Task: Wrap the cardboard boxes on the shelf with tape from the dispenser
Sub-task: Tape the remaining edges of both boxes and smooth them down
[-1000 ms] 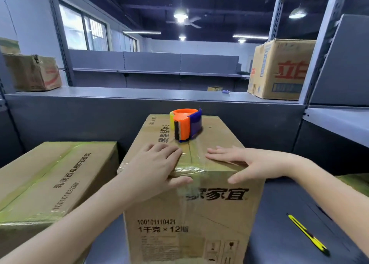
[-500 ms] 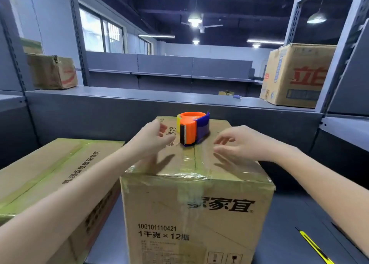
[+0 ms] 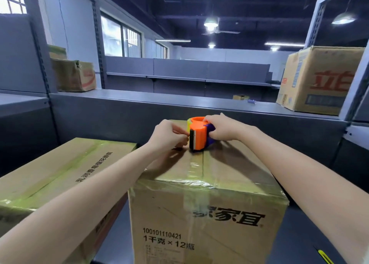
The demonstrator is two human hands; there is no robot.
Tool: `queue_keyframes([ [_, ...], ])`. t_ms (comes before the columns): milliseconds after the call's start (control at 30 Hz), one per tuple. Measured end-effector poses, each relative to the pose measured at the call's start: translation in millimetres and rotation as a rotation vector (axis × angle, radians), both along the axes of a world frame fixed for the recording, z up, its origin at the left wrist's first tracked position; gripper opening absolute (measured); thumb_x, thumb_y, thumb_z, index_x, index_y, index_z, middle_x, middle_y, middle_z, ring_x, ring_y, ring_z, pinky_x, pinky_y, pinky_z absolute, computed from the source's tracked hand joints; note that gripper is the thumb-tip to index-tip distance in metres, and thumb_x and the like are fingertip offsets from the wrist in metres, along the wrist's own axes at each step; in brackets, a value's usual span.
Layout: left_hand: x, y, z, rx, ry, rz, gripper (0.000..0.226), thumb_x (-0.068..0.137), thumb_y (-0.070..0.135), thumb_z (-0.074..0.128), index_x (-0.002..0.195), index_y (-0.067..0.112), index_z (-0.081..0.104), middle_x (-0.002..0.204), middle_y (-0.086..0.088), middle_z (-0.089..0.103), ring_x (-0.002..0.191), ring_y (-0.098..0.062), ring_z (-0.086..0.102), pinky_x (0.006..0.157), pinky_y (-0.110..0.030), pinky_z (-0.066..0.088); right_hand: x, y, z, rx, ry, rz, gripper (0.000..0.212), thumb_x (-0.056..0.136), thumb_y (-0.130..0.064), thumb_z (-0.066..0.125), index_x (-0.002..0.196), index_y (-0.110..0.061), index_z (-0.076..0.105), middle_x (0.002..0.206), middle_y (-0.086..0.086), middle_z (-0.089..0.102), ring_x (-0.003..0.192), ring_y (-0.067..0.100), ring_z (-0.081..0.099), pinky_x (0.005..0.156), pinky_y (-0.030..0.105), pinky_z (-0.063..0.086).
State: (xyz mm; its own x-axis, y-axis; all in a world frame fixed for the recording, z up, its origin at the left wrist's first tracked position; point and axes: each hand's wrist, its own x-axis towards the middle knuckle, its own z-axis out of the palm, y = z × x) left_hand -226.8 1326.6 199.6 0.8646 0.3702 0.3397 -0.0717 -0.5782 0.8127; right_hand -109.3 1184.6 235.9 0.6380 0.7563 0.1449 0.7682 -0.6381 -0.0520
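A tall cardboard box (image 3: 207,213) with black print stands on the grey shelf in front of me, clear tape running over its top seam and down its front. On its top, at the far end, sits the orange and purple tape dispenser (image 3: 198,135). My right hand (image 3: 221,128) grips the dispenser from the right side. My left hand (image 3: 169,135) is at the dispenser's cutter end with its fingers pinched together at the tape end; the tape itself is too clear to make out.
A second taped cardboard box (image 3: 56,175) lies low at the left, touching the tall one. A yellow utility knife (image 3: 325,256) lies on the shelf at the bottom right. Further boxes stand on the upper shelf at the right (image 3: 321,79) and left (image 3: 73,74).
Both hands left the near top edge of the box, where they pressed the tape flat, and moved forward to the dispenser. The right hand has taken hold of it and the left has closed at its cutter end.
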Motion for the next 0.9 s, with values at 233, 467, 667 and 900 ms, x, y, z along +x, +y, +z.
queue_keyframes([
  [233, -9.0, -4.0, 5.6, -0.056, -0.086, 0.027, 0.009, 0.083, 0.01, 0.067, 0.08, 0.005, 0.074, 0.069, -0.011, 0.069, 0.061, -0.015, 0.065, 0.064, -0.027, 0.057, -13.6, -15.4, -2.5, 0.091, -0.104, 0.064, 0.009, 0.091, -0.018, 0.046, 0.095, -0.011, 0.043, 0.097, 0.007, 0.055, 0.108, 0.029, 0.05, 0.083, 0.035, 0.038],
  [467, -55.1, -5.6, 39.0, -0.175, 0.003, -0.016, 0.021, 0.086, 0.017, 0.064, 0.078, -0.002, 0.068, 0.054, -0.001, 0.062, 0.047, -0.004, 0.055, 0.052, -0.014, 0.045, -52.7, -41.2, 13.5, 0.368, -0.047, 0.282, 0.044, 0.079, -0.047, 0.044, 0.112, -0.02, 0.031, 0.083, 0.001, 0.061, 0.067, 0.022, 0.057, 0.062, 0.033, 0.044],
  [667, -100.2, -1.7, 55.6, -0.431, 0.093, -0.133, 0.019, 0.09, 0.004, 0.052, 0.072, 0.003, 0.057, 0.051, -0.002, 0.048, 0.042, -0.008, 0.055, 0.042, -0.015, 0.038, -116.4, -63.2, 45.9, 0.248, 0.106, 0.368, 0.079, 0.06, -0.065, 0.072, 0.118, -0.035, 0.029, 0.083, -0.011, 0.061, 0.068, 0.005, 0.059, 0.064, 0.023, 0.049],
  [900, -114.3, 6.6, 29.8, -0.549, 0.269, -0.202, 0.036, 0.092, 0.01, 0.052, 0.058, 0.003, 0.059, 0.054, -0.008, 0.052, 0.046, -0.009, 0.045, 0.052, -0.013, 0.022, -139.6, -57.6, 54.2, 0.09, 0.156, 0.29, 0.065, 0.074, -0.04, 0.074, 0.13, -0.041, 0.041, 0.092, -0.019, 0.055, 0.078, -0.002, 0.057, 0.067, 0.014, 0.047],
])
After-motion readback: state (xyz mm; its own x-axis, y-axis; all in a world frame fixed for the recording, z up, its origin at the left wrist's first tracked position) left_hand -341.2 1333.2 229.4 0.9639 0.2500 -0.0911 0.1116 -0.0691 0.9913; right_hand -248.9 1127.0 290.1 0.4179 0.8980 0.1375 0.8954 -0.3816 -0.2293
